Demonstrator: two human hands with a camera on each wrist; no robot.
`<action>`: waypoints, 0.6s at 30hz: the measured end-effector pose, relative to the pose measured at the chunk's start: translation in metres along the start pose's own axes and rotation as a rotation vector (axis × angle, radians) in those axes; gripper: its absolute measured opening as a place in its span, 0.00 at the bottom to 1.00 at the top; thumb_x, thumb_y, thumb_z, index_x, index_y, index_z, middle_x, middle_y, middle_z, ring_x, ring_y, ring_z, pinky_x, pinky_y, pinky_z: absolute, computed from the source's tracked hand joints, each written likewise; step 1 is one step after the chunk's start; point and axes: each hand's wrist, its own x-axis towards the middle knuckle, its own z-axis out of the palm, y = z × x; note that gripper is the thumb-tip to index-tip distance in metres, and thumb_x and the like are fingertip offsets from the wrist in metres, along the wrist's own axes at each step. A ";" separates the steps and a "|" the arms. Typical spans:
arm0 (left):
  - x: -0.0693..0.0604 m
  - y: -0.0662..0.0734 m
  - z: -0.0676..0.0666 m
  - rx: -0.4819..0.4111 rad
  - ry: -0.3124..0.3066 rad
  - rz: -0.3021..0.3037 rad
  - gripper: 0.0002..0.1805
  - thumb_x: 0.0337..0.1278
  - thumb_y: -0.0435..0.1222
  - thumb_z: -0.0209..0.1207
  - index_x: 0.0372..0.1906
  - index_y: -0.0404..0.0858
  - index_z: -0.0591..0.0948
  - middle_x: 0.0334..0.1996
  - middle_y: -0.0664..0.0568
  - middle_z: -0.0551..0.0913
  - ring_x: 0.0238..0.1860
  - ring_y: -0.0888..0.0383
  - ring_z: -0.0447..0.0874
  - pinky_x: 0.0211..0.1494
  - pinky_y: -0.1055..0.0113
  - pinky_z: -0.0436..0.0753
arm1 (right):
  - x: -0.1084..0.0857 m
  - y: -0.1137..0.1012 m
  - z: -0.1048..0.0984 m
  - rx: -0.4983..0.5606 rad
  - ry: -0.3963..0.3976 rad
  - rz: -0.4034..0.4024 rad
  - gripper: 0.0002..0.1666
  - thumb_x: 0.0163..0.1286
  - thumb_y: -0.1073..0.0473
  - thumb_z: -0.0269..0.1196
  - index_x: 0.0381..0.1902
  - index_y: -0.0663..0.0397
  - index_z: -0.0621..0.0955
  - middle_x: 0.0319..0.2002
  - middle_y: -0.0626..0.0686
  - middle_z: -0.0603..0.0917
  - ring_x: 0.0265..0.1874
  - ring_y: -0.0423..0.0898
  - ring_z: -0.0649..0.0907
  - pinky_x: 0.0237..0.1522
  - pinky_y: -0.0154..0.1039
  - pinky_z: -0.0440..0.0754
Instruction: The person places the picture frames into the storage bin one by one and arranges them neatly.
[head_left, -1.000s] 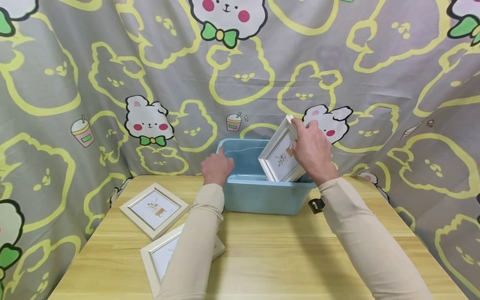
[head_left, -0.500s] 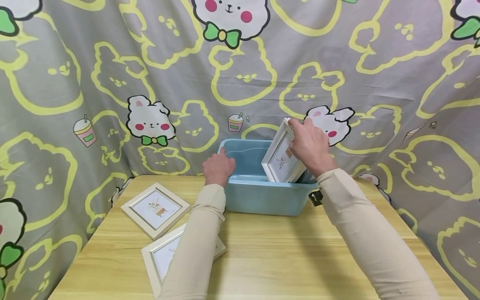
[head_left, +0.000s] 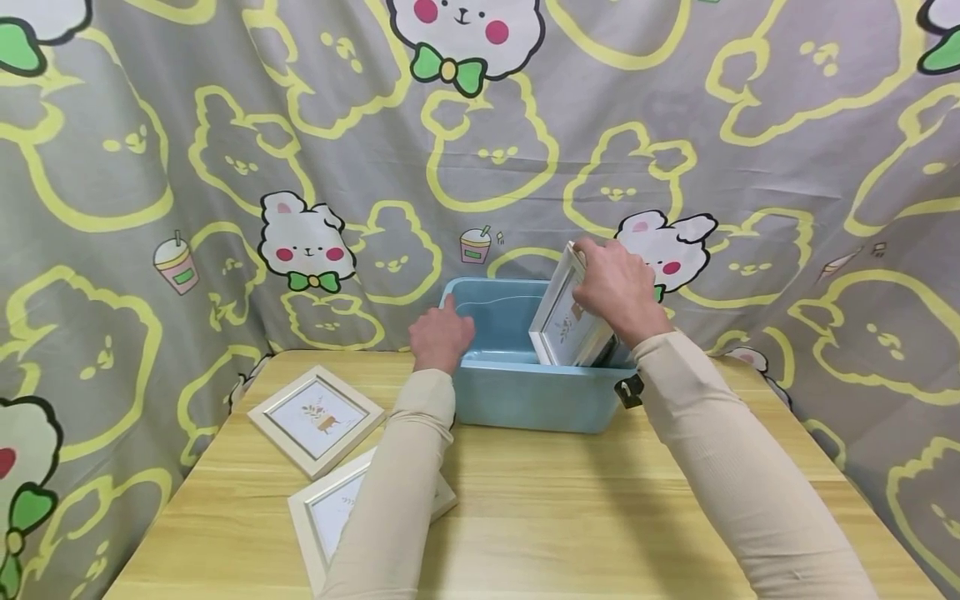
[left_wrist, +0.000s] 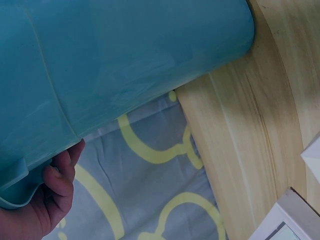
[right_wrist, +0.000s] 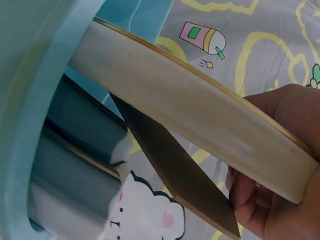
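Note:
A blue bin [head_left: 536, 398] stands at the table's back edge. My left hand [head_left: 441, 335] grips its left rim; in the left wrist view the fingers of that hand [left_wrist: 47, 197] curl under the rim. My right hand [head_left: 621, 287] pinches the top of a white picture frame [head_left: 561, 321], which leans tilted inside the bin's right half. From the right wrist view, the frame's pale edge [right_wrist: 195, 110] runs into the bin, with a brown stand flap [right_wrist: 175, 170] angled out behind it. Other frame-like edges [right_wrist: 75, 155] show inside the bin beneath it.
Two light picture frames lie on the table [head_left: 540, 517] at the left, one flat behind [head_left: 317, 421] and one in front [head_left: 318, 517], partly covered by my left forearm. A black object [head_left: 628, 390] is by the bin's right side. A patterned curtain [head_left: 375, 150] hangs behind.
The held picture frame has sunk slightly and shifted a little right within the bin, my right hand lowering with it. My left hand keeps its grip on the rim.

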 end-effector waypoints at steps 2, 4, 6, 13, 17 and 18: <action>0.001 0.000 0.001 0.007 -0.002 0.000 0.33 0.63 0.51 0.43 0.73 0.49 0.62 0.51 0.36 0.81 0.47 0.39 0.83 0.46 0.49 0.81 | 0.001 0.000 0.002 0.006 0.005 0.001 0.38 0.56 0.60 0.64 0.66 0.47 0.70 0.52 0.64 0.75 0.40 0.62 0.78 0.34 0.59 0.81; 0.001 -0.001 0.002 0.014 -0.002 0.002 0.33 0.62 0.52 0.42 0.73 0.49 0.61 0.51 0.36 0.81 0.46 0.40 0.83 0.46 0.49 0.81 | 0.002 0.000 0.005 0.009 0.021 0.000 0.37 0.56 0.60 0.64 0.66 0.47 0.71 0.51 0.64 0.75 0.40 0.62 0.78 0.34 0.60 0.80; 0.002 0.000 0.002 0.016 -0.002 0.001 0.33 0.62 0.52 0.42 0.73 0.49 0.61 0.51 0.36 0.81 0.46 0.40 0.83 0.46 0.49 0.81 | 0.003 0.000 0.007 0.010 0.040 -0.002 0.37 0.55 0.61 0.64 0.65 0.47 0.71 0.49 0.64 0.75 0.39 0.62 0.78 0.34 0.60 0.80; 0.001 0.000 0.002 0.016 -0.003 -0.004 0.33 0.61 0.51 0.42 0.72 0.48 0.62 0.51 0.36 0.81 0.47 0.39 0.83 0.47 0.48 0.81 | 0.002 0.000 0.013 0.040 0.053 0.017 0.38 0.56 0.62 0.64 0.66 0.46 0.70 0.50 0.64 0.74 0.40 0.62 0.77 0.40 0.64 0.77; 0.001 0.000 0.001 0.014 -0.007 -0.008 0.33 0.62 0.51 0.43 0.72 0.49 0.62 0.50 0.36 0.82 0.46 0.40 0.83 0.45 0.49 0.81 | 0.001 0.002 0.015 0.043 0.037 0.013 0.37 0.57 0.63 0.63 0.66 0.48 0.69 0.48 0.65 0.72 0.38 0.63 0.77 0.34 0.59 0.81; 0.000 0.000 0.000 0.014 -0.008 -0.008 0.33 0.62 0.51 0.44 0.72 0.49 0.62 0.50 0.36 0.82 0.45 0.40 0.83 0.45 0.49 0.81 | 0.001 0.002 0.015 0.043 0.032 0.013 0.36 0.57 0.63 0.63 0.66 0.48 0.69 0.48 0.65 0.72 0.38 0.63 0.77 0.34 0.59 0.80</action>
